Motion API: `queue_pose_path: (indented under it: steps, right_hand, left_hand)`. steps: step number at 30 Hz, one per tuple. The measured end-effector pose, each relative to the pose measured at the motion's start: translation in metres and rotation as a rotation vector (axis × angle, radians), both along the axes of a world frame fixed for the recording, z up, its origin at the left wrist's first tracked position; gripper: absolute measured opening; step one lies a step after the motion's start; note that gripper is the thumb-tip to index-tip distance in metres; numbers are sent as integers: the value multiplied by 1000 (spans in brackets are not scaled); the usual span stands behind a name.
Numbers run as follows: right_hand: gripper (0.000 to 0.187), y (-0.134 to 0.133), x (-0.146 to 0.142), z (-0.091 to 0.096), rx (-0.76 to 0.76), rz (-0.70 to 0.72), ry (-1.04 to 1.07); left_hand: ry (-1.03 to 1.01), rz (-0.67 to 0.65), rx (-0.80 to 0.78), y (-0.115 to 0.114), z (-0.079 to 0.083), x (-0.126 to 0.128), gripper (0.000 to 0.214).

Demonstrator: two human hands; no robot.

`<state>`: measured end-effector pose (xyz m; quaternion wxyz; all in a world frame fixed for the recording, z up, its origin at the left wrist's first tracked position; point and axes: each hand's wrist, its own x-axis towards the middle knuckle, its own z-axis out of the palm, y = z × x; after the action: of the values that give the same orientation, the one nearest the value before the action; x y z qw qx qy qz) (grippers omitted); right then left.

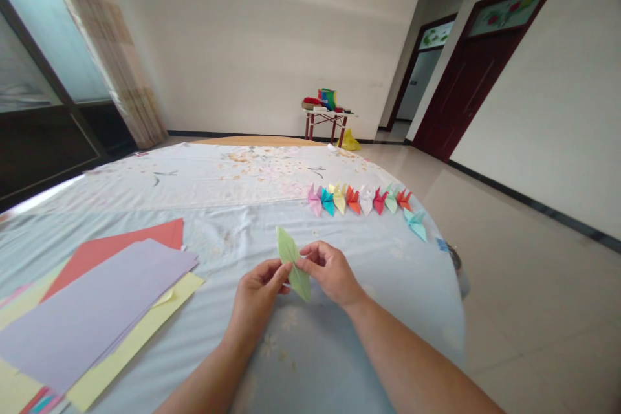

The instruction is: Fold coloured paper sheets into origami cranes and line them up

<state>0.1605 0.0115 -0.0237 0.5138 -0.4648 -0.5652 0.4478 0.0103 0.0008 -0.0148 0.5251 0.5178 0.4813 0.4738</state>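
A light green folded paper [289,247], a long diamond shape with a crease down its middle, is held up just over the tablecloth. My left hand [264,281] pinches it from the left, thumb on the near face. From the right, my right hand [330,268] grips its other edge between thumb and fingers. Beyond my hands, to the right, stands a row of folded paper cranes in several colours, among them a pink crane [315,200] and a blue crane [328,201]. A pale turquoise crane [416,224] sits apart at the row's right end.
Stacked coloured sheets lie at the left, a lilac sheet [101,307] on top, with a red sheet [160,233] and a yellow sheet [140,336] sticking out. The round table's cloth [218,174] reaches its right edge. A small side table [330,115] stands by the wall.
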Motion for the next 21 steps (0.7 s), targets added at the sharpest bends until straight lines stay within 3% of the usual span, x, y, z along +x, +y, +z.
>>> queue_pose_path:
  steps: [5,12,21]
  right_hand:
    - [24,-5,-3,3,53,-86,-106]
    - [11,-6,-2,6,276,-190,-267]
    - [4,-11,-9,9,307,-188,-356]
  left_hand:
    - [-9,2,-37,-2,2,1,33]
    - [-39,15,-59,-3,2,1,36]
    - [51,73,31,-6,6,2,27]
